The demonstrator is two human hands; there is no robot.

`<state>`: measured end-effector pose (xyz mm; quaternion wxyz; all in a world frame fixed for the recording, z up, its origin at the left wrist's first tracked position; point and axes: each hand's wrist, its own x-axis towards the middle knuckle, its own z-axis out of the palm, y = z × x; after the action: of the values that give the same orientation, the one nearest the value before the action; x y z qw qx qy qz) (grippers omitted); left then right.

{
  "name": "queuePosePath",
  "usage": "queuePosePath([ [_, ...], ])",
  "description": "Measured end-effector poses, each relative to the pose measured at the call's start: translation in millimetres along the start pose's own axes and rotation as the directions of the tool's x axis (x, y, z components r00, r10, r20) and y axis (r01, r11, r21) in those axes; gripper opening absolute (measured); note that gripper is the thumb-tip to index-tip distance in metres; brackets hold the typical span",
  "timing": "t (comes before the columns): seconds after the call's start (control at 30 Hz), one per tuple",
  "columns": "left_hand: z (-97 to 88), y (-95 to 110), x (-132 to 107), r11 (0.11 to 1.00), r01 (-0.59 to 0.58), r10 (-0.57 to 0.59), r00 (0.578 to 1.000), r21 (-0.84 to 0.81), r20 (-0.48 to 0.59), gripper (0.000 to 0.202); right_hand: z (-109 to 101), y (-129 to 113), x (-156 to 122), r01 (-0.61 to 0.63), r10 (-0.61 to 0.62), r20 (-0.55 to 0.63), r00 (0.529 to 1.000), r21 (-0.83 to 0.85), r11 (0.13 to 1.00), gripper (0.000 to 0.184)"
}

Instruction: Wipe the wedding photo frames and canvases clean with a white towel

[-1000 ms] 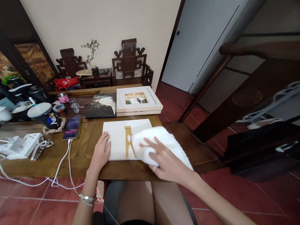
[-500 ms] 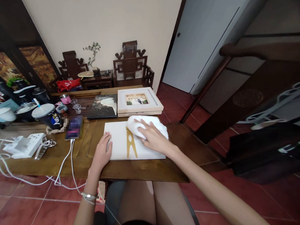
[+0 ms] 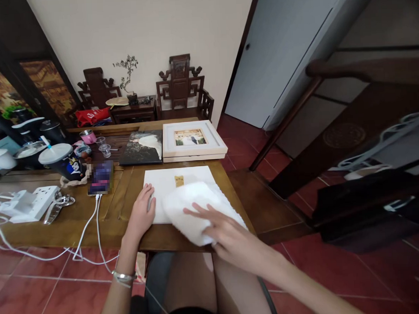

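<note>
A white flat board or album with a gold figure on it lies near the table's front edge. My left hand rests on its left edge, fingers stretched flat and holding nothing. Over the board's right and front part lies a fluffy white cloth, hiding most of the gold figure except its top. My right hand grips the cloth at its near right side, with some fingers spread over it and the thumb side hidden. Part of the cloth hangs past the board's front edge.
Behind the board lie a framed picture and a dark photo panel. To the left are a phone on charging cables, a lidded cup and a white power strip. A wooden chair stands at right.
My right hand has pulled the cloth toward me across the board, and the cloth now covers the lower gold figure. My left hand stays at the board's left edge.
</note>
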<state>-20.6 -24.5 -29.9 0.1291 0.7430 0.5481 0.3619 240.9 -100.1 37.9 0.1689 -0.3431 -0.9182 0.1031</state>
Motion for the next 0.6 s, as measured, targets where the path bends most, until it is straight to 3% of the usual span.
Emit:
queuePosePath([
  [0.07, -0.2, 0, 0, 1.0, 0.003, -0.003, 1.0, 0.005, 0.007, 0.039, -12, 16, -3, -0.032, 0.032, -0.148, 0.988, 0.003, 0.999, 0.04],
  [0.17, -0.4, 0, 0, 1.0, 0.005, -0.005, 1.0, 0.006, 0.007, 0.038, -22, 42, 8, -0.126, 0.07, -0.411, 0.909, -0.111, 0.986, 0.036],
  [0.23, -0.5, 0, 0, 1.0, 0.006, -0.006, 1.0, -0.001, 0.002, 0.037, -21, 54, 23, -0.202, 0.095, -0.476, 0.874, -0.18, 0.963, 0.036],
  [0.3, -0.6, 0, 0, 1.0, 0.009, -0.009, 1.0, -0.007, 0.001, 0.036, -13, 59, 43, -0.256, 0.155, -0.397, 0.905, -0.214, 0.943, 0.036],
  [0.4, -0.9, 0, 0, 1.0, 0.009, -0.009, 1.0, -0.013, 0.004, 0.036, 4, 55, 75, -0.24, 0.212, -0.136, 0.968, -0.24, 0.94, 0.046],
  [0.5, -1.1, 0, 0, 1.0, 0.006, -0.005, 1.0, -0.023, 0.005, 0.036, 18, 46, 95, -0.186, 0.198, 0.024, 0.98, -0.245, 0.952, 0.052],
  [0.6, -1.0, 0, 0, 1.0, 0.001, 0.0, 1.0, -0.025, 0.007, 0.037, 24, 32, 92, -0.186, 0.214, 0.097, 0.972, -0.233, 0.954, 0.051],
])
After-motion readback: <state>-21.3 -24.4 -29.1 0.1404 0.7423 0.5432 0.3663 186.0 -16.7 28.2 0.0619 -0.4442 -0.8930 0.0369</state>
